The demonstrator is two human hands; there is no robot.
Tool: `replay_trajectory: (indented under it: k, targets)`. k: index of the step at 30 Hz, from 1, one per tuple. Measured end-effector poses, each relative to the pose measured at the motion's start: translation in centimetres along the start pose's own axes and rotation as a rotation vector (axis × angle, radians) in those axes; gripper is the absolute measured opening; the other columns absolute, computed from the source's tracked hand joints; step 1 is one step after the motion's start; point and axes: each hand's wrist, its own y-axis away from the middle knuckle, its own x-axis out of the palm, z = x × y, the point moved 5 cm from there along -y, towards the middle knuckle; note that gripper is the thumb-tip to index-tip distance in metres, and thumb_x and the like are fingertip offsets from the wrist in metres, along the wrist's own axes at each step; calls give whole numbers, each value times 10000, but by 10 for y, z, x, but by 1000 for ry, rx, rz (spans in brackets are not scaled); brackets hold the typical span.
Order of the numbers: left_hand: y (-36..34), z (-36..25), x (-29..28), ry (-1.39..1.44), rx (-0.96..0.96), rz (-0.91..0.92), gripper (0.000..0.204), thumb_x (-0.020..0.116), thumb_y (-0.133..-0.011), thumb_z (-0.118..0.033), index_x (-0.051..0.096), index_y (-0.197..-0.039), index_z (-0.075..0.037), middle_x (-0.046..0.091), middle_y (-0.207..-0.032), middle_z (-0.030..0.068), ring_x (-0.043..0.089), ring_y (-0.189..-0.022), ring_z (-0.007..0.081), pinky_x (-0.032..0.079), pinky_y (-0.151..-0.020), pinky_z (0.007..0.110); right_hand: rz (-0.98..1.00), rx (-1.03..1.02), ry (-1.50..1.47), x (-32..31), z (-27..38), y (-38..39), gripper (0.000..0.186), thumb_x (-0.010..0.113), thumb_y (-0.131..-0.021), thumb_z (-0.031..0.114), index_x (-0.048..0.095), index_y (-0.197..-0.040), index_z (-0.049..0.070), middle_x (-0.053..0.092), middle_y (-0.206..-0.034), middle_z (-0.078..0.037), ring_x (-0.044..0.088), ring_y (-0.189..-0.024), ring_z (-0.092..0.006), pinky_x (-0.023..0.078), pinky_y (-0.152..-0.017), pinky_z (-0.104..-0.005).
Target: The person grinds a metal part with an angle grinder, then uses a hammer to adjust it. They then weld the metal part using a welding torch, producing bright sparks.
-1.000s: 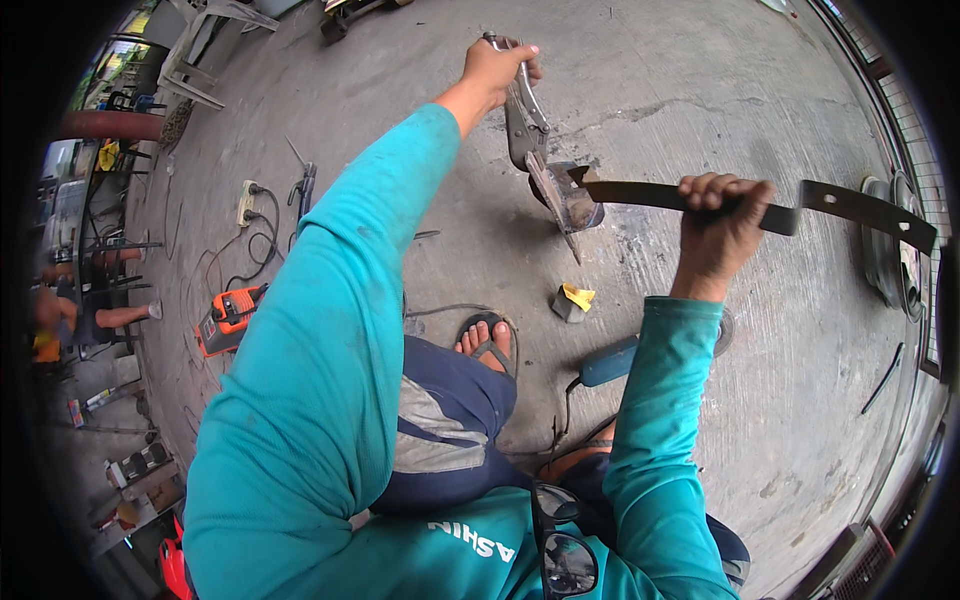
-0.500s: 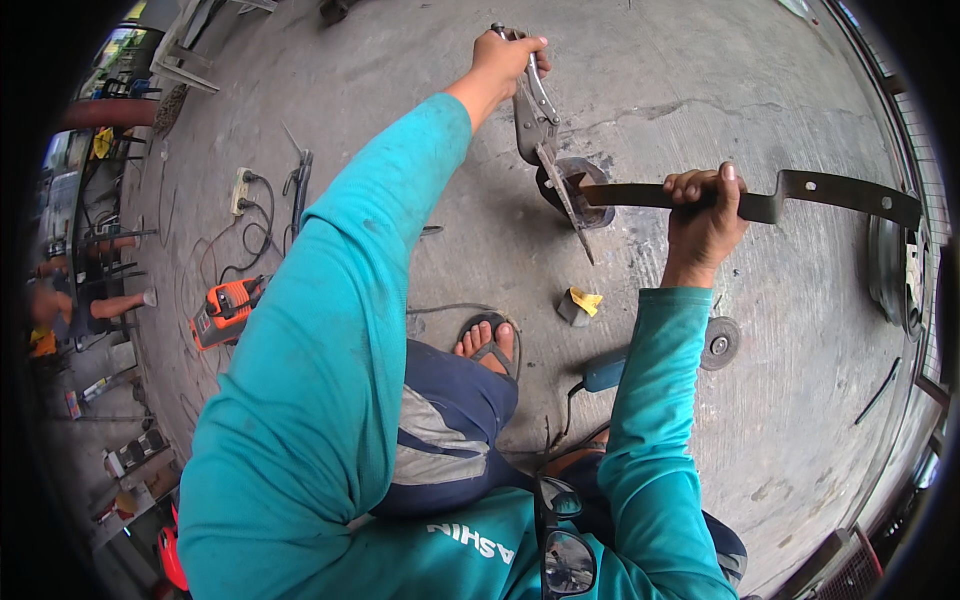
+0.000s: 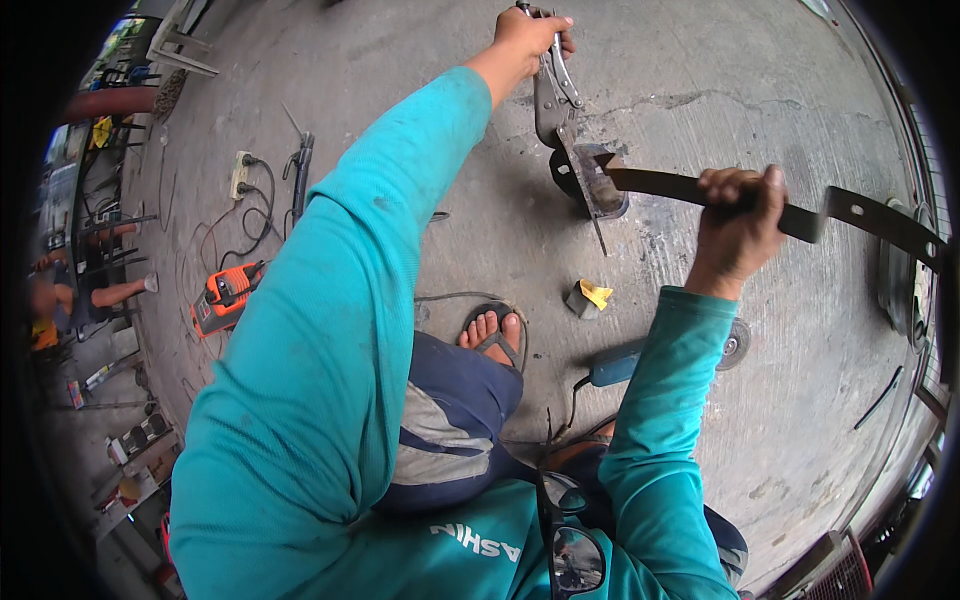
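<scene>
1. Head view: the left hand [image 3: 528, 32] is closed around the handles of the locking pliers [image 3: 555, 95], which clamp a small metal plate [image 3: 598, 180] standing on edge over the concrete floor [image 3: 700, 80].
2. The right hand [image 3: 738, 225] is wrapped in a fist around a long flat metal bar [image 3: 800, 215]; the bar's near tip meets the top of the plate.
3. Compared with a second ago, the bar has swung toward level and its tip has slid closer against the plate, while the pliers have stayed in much the same place. The two pieces now look lined up as a joint.
4. Below the plate lie a small yellow-and-grey block [image 3: 588, 297] and an angle grinder [image 3: 670, 358]; the sandalled foot [image 3: 490, 330] is beside them.
</scene>
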Motion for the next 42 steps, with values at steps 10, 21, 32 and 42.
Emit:
replay_trajectory:
  k: [10, 21, 32, 42]
  targets:
    - [-26, 26, -24, 65, -82, -36, 163, 753, -911, -25, 640, -935, 90, 698, -813, 190, 731, -668, 313, 648, -593, 418, -5, -30, 0, 16, -4, 10, 326, 638, -991, 202, 529, -725, 48, 506, -579, -102, 539, -529, -229, 532, -594, -458]
    - [-43, 40, -21, 30, -32, 53, 123, 735, -910, -64, 659, -831, -9, 660, -694, 125, 665, -580, 258, 571, -527, 403, -18, 57, 65, 24, -25, 0, 297, 672, -976, 201, 546, -759, 43, 515, -572, -92, 554, -523, -230, 528, -590, -435]
    - [-30, 23, -1, 39, -39, 152, 133, 766, -894, -63, 647, -866, -9, 659, -712, 118, 666, -581, 246, 576, -512, 392, -30, 93, 28, 3, -21, -7, 329, 631, -997, 222, 525, -742, 43, 502, -595, -94, 531, -533, -227, 532, -620, -451]
    - [-23, 18, -7, 90, -11, 115, 118, 754, -896, -34, 640, -905, -3, 651, -714, 106, 664, -580, 242, 583, -507, 382, -20, 76, 12, -7, -16, -7, 337, 619, -992, 240, 534, -733, 43, 478, -589, -81, 523, -541, -232, 508, -622, -444]
